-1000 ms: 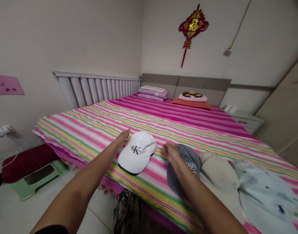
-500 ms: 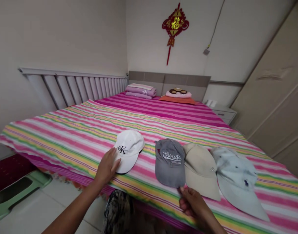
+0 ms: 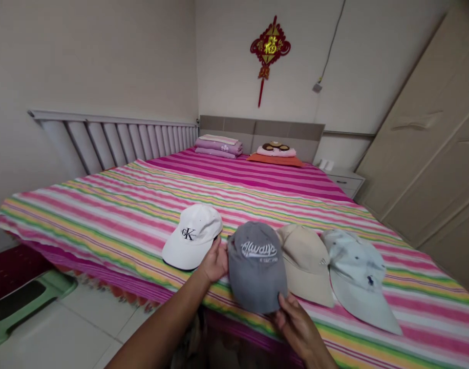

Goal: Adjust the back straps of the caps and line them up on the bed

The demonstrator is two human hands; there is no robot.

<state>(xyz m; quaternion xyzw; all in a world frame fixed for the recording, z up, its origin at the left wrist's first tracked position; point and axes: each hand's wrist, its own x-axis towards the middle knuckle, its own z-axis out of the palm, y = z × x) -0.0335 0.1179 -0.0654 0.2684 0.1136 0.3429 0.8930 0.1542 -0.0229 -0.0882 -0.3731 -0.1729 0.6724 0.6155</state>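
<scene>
Along the front of the bed lie baseball caps in a row. My right hand (image 3: 296, 323) grips the brim of the grey cap (image 3: 253, 274) with white "Always" lettering, thumb on top; the brim is lifted slightly toward me. My left hand (image 3: 216, 260) is between the grey cap and the white cap (image 3: 196, 233) with "CK" on its front. Its fingers are apart and close to the grey cap's left side; whether they touch it I cannot tell. Right of the grey cap lie a beige cap (image 3: 307, 266) and a pale blue cap (image 3: 359, 277), partly overlapping.
A striped sheet (image 3: 115, 205) covers the bed's front. Folded purple bedding (image 3: 219, 147) and a pink-and-orange stack (image 3: 276, 154) lie by the headboard (image 3: 234, 128). A green stool (image 3: 30, 302) stands on the tiled floor at left, a white nightstand (image 3: 345, 182) at far right.
My left hand has left the white cap's left side and moved right, beside the grey cap. The white cap's brim now points more left. My right hand has taken the grey brim and tilted it up.
</scene>
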